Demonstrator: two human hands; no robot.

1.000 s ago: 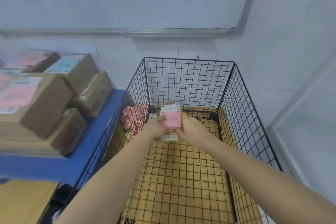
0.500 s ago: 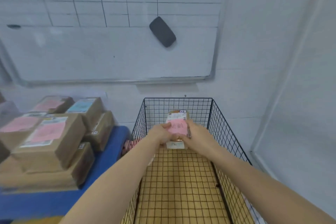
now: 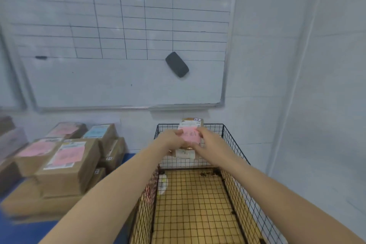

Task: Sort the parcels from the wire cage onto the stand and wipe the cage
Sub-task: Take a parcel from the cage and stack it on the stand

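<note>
I hold a small brown parcel [image 3: 190, 126] with a pink label up at the height of the far rim of the black wire cage [image 3: 235, 180]. My left hand [image 3: 172, 139] grips its left side and my right hand [image 3: 208, 141] grips its right side. The cage floor shows a yellow-brown mat. A small pale packet [image 3: 162, 184] and something pinkish [image 3: 148, 194] lie at the cage's left wall. To the left, the blue stand [image 3: 23, 232] carries several stacked brown parcels [image 3: 67, 166] with pink and blue labels.
A whiteboard [image 3: 122, 41] with a drawn grid hangs on the wall behind, with a dark eraser [image 3: 176, 64] stuck on it. A white wall runs close along the cage's right side.
Both hands have lifted the parcel from low inside the cage up to its far rim. My view has tilted upward, so the whiteboard now fills the top.
</note>
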